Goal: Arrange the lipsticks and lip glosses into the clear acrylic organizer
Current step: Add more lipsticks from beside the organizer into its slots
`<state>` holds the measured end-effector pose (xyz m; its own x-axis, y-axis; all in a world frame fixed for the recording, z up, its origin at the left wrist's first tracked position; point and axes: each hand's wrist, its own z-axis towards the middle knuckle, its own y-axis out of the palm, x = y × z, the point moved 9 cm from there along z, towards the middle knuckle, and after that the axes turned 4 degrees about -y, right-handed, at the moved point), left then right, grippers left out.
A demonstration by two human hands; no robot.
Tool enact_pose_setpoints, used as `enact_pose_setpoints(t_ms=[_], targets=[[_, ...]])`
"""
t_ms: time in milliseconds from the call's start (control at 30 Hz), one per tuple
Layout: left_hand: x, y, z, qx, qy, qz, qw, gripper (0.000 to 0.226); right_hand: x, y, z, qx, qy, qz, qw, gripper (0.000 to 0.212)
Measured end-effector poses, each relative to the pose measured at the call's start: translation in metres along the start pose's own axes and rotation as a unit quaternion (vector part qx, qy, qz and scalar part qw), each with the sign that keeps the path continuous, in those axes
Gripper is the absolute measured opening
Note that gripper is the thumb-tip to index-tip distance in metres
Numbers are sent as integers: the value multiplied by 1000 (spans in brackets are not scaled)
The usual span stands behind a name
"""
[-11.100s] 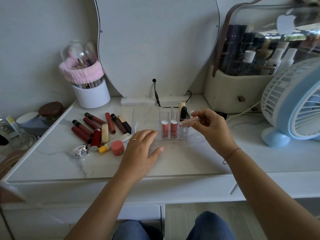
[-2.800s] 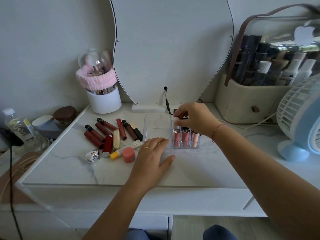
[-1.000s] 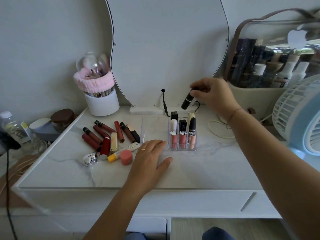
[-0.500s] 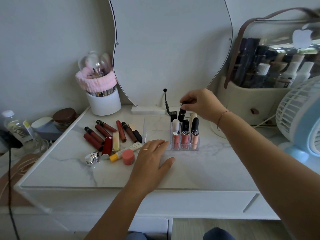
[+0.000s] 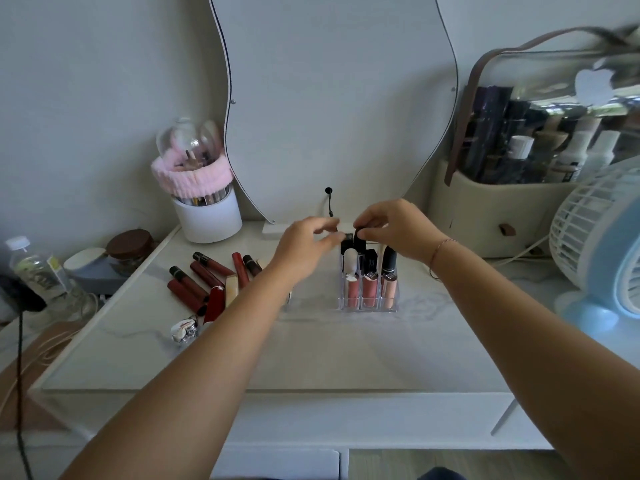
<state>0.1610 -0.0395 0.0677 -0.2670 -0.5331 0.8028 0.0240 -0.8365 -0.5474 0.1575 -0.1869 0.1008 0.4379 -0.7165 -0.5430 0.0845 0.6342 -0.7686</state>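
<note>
Both hands are up over the back row of the clear acrylic organizer (image 5: 368, 299). The right hand (image 5: 398, 226) has its thumb and fingertips (image 5: 363, 233) pinched together on the cap of a black lipstick (image 5: 360, 241) that stands in a rear slot. The left hand (image 5: 304, 242) reaches in from the other side, its fingers close together at the top of a square black tube (image 5: 346, 241) just beside it, but that hand is motion-blurred so I honestly can't tell if it's actually gripping or just touching.

Front row of the organizer holds three pinkish lip glosses (image 5: 370, 289) standing upright side by side. Behind them are a white-capped tube (image 5: 350, 259), a black box-shaped lipstick (image 5: 370, 259) and a dark rounded one (image 5: 389, 259) at the right end. The organizer sits around the middle of the vanity top (image 5: 311, 355), toward the back edge; its left part is hidden behind the left forearm.

Off toward the left edge there's a loose pile of dark red lip glosses (image 5: 194, 289) lying flat, with a gold-ish tube (image 5: 231, 289) among them and a small silver piece (image 5: 185, 330) nearer the front edge. In the back left corner is a white brush cup (image 5: 207, 216) with a pink band round it, the mirror (image 5: 332, 98) stands at the back edge, and a blue and white fan (image 5: 602, 244) is over at the right edge.
</note>
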Motion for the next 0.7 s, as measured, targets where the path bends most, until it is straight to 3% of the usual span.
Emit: enact_pose_setpoints(t_ms=[100, 300, 500, 700], targets=[[-6, 17, 12, -49, -5, -13, 999, 32, 3, 1, 1, 3, 2, 14, 1000, 13], [-8, 19, 18, -54, 5, -62, 997, 21, 12, 6, 5, -6, 21, 14, 1000, 10], [-7, 11, 9, -32, -4, -32, 999, 33, 10, 9, 2, -14, 33, -1, 999, 15], [-22, -58, -25, 39, 22, 8, 999, 25, -34, -10, -9, 101, -18, -6, 995, 27]])
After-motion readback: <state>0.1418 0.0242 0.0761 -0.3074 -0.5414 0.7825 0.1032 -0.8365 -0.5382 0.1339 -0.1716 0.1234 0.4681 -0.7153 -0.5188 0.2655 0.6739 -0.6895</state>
